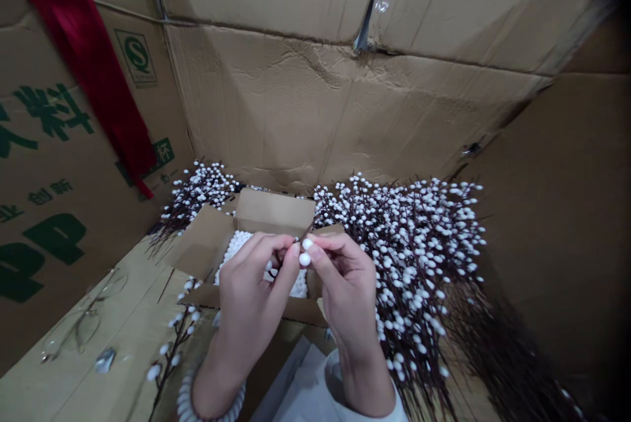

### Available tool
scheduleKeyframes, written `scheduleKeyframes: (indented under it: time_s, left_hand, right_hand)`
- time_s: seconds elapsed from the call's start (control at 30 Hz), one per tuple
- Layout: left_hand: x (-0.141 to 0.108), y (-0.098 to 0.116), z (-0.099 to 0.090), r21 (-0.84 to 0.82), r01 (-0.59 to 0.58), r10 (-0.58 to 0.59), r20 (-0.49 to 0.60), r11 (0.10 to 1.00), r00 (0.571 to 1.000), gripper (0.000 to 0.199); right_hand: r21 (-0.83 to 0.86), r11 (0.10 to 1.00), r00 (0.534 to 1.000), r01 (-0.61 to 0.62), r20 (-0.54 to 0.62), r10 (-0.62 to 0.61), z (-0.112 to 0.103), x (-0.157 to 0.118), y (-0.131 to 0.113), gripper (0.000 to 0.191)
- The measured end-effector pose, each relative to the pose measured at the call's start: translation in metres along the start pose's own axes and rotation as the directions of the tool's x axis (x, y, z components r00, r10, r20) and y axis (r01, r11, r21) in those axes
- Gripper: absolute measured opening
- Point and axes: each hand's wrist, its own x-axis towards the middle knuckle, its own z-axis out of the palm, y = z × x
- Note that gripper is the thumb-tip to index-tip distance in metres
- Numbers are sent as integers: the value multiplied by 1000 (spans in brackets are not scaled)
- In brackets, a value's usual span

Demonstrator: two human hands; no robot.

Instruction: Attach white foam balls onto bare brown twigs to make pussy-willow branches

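My left hand (pixel 251 294) and my right hand (pixel 345 284) meet above a small open cardboard box (pixel 273 211). Between their fingertips they pinch a thin dark twig (pixel 302 235), and a white bead (pixel 305 259) sits at my right fingertips. Loose white beads (pixel 236 252) fill the box, partly hidden behind my hands. Just right of my right hand lies a large bunch of dark branches studded with white beads (pixel 414 257). A string of white beads (pixel 197 402) circles my left wrist.
Large printed cardboard sheets (pixel 345 106) wall the space. A smaller beaded bunch (pixel 194 195) lies behind the box, and a single beaded branch (pixel 172 336) lies at lower left. Clear eyeglasses (pixel 83 323) rest on cardboard. A red cloth strip (pixel 83 60) hangs at upper left.
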Motion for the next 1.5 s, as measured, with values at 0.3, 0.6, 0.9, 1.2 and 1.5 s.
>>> scheduleKeyframes:
  time_s: [0.3,0.6,0.9,1.2,1.5]
  left_hand:
    - [0,-2,-3,7,-1,1,28,1000,1000,10]
    - [3,-1,0,-22,5,-5,25,1000,1000,10]
    - [0,-1,-2,-110,69,-70,-1,992,998,11]
    - [-3,-1,3,-198,119,-126,-24,973,992,9]
    - [6,-6,-2,-269,192,-191,29,944,981,11]
  right_hand:
    - [-11,1000,1000,-7,24,7,-1,0,1,4]
    - [18,1000,1000,-6,8,6,0,0,2,6]
    - [73,997,999,-6,-48,10,9,-4,6,6]
    - [116,990,996,-75,-33,79,9,-7,7,12]
    - [182,976,991,-119,-47,129,10,-3,7,11]
